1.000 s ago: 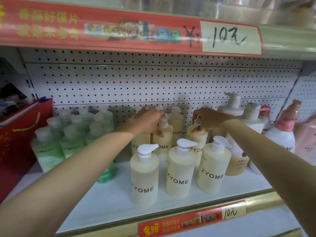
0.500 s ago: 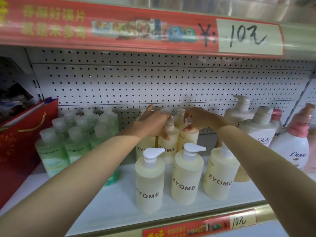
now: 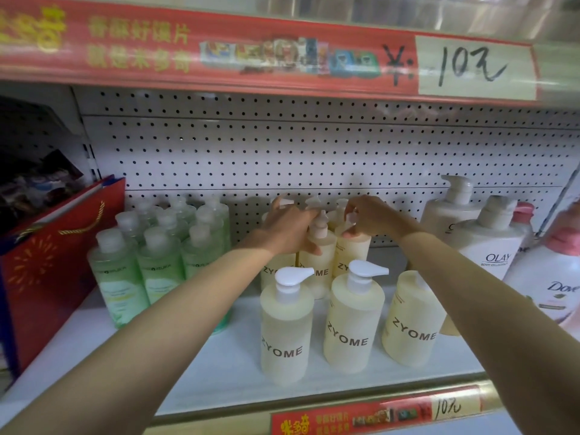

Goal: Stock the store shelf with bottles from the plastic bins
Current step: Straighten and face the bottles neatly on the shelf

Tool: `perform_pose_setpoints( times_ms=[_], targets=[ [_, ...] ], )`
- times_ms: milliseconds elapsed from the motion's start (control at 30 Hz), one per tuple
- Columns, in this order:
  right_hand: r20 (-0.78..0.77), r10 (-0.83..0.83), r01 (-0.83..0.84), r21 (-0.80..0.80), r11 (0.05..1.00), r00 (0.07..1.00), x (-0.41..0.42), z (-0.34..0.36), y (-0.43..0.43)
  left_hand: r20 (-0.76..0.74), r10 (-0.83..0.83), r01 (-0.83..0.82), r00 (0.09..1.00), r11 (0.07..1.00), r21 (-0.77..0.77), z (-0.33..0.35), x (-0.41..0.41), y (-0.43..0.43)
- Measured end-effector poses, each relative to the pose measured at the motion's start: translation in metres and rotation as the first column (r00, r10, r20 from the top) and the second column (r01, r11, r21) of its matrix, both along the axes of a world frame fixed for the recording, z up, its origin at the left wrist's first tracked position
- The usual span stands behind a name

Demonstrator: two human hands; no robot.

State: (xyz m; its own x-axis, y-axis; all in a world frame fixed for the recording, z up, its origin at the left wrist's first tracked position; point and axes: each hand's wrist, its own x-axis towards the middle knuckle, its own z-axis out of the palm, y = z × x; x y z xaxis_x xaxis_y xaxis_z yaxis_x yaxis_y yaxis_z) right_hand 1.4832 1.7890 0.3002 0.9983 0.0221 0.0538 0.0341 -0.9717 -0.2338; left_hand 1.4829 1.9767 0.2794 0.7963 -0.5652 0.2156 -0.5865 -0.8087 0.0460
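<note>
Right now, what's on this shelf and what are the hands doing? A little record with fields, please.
Left hand: grips a second-row ZYOME bottle
Right hand: pinches the pump of the next bottle
Front row: three upright ZYOME bottles
Left side: green bottles, red gift bag
Right side: Olay bottle, Dove bottle

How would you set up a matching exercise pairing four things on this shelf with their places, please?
Things:
1. red paper gift bag
2. pale green clear plastic bottles
3. pale yellow ZYOME pump bottles
4. white Olay pump bottle

Places:
A. middle of the white metal shelf
B. far left end
C. right of the yellow bottles
D. between the bag and the yellow bottles

Pairs: 1-B, 2-D, 3-A, 4-C.
</note>
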Motion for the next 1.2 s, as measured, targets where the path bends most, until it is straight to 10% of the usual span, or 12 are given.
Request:
perform_pose_setpoints(
  times_ms=[200, 433, 1200],
  targets=[
    [-0.041, 0.037, -0.037, -0.01, 0.999, 0.998, -0.002, 0.003, -0.003, 0.066, 0.01, -0.005, 0.998, 0.997, -0.074, -0.003, -0.011, 0.008],
    [-0.229, -0.09, 0.078, -0.061, 0.995, 0.969, -0.015, 0.009, -0.015, -0.248, 0.268, -0.318, 0.931, 0.929, -0.189, -0.004, -0.014, 0.031],
    [-0.271, -0.021, 0.056, 0.124, 0.991, 0.962, -0.025, -0.003, -0.011, -0.258, 0.241, -0.307, 0.936, 0.917, -0.256, -0.004, -0.028, 0.036]
  ],
)
